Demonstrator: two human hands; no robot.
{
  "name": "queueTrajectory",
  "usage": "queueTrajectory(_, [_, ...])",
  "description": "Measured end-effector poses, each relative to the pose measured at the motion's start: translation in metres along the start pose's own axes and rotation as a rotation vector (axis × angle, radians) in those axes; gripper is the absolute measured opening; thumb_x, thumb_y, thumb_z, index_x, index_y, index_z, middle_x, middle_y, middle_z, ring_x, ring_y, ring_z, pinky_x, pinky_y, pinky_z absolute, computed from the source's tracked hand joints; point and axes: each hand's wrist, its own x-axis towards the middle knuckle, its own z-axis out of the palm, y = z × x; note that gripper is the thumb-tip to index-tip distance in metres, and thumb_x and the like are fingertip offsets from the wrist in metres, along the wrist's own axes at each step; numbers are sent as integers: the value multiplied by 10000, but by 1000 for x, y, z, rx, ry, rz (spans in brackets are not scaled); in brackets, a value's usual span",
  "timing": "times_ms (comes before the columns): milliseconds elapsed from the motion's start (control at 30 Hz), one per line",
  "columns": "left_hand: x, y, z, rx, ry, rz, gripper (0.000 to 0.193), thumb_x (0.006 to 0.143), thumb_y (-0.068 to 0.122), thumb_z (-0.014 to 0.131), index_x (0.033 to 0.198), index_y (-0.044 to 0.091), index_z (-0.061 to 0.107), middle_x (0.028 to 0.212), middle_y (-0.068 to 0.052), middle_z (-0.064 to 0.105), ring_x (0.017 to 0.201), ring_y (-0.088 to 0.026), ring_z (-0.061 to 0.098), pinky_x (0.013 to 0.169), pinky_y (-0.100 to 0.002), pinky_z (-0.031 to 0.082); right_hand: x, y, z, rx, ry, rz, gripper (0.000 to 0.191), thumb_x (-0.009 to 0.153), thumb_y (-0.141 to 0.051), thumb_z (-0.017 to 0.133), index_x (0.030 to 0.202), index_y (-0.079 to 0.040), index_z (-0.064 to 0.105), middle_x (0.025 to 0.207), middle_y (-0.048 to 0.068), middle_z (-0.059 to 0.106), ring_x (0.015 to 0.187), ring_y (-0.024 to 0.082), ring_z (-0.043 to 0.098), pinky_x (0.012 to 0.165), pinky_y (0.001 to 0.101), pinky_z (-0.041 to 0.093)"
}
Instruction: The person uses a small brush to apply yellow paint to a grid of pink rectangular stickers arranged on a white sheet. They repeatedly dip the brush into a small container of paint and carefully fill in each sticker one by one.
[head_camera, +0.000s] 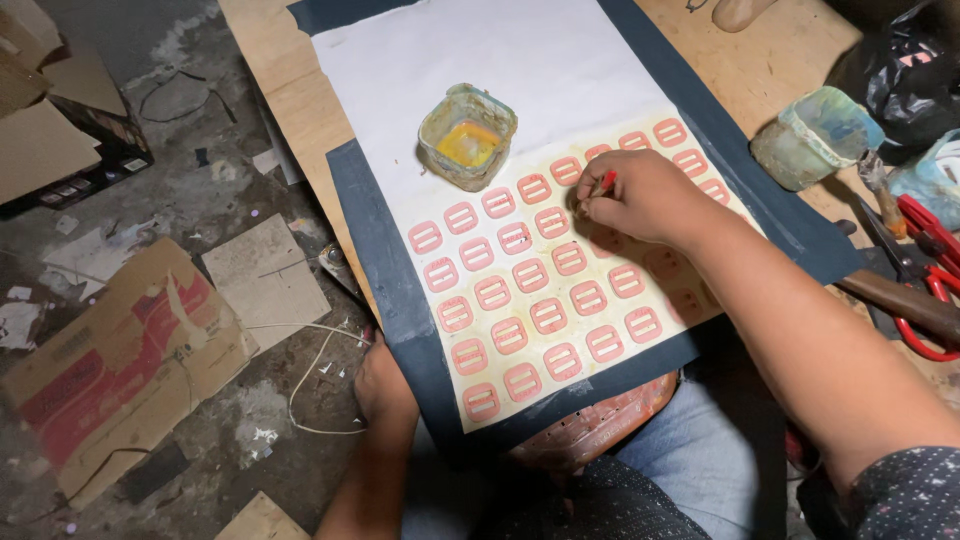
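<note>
I'm holding a thin red-tipped tool (606, 183) in my right hand (640, 198), pinched tight btwn thumb and fingertips (588, 207), its tip poking out just above them and pointing up-left. The pink slotted buckles (532, 189) are lying in rows on the white sheet (520, 70) directly under and around those fingers; the nearest one is just left of the fingertips, w/ more rows running down and to the left, and a few partly hidden beneath my palm and wrist. My right forearm is coming in from the lower right, crossing the sheet at a slant, w/ the hand bent down, knuckles up, fingers curled narrow around the tool. The grubby plastic cup w/ yellow liquid (467, 138) is sitting up-left of my fingertips, near but not touching, on the sheet's bare part. My left hand (383, 385) is reaching down at the lower-left edge of the dark board (385, 270) that's carrying the sheet; its fingers are tucked under the edge, so I can't tell how far they're open. A second bluish cup (815, 135) and red-handled scissors (925, 275) are lying off to the right, well apart from my fingers, on the wooden board (290, 90).
</note>
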Motion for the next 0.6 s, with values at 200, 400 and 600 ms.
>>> queueTrajectory(200, [-3, 4, -4, 9, -28, 1, 504, 965, 416, 517, 1295, 48, 615, 1211, -215, 704, 1170, -389, 651, 1036, -461, 463, -4, 3, 2, -137, 6, -167, 194, 798, -111, 732, 988, -74, 718, 971, 114, 718, 872, 325, 680, 771, 399, 546])
queueTrajectory(400, [-4, 8, -6, -65, -31, -110, 506, 949, 423, 504, 1335, 108, 594, 1236, -190, 682, 1174, -388, 629, 1002, -467, 470, -16, 23, 0, -89, 72, -248, 159, 835, -75, 722, 991, -55, 698, 1023, 97, 720, 946, 292, 690, 824, 367, 549])
queueTrajectory(600, [-2, 7, -2, 27, -2, -47, 477, 988, 428, 498, 1302, 92, 627, 1223, -202, 703, 1180, -391, 642, 1034, -463, 467, -28, 39, -6, 367, 354, -40, 161, 893, 5, 694, 1042, -38, 736, 1084, 100, 693, 1022, 212, 667, 899, 325, 539])
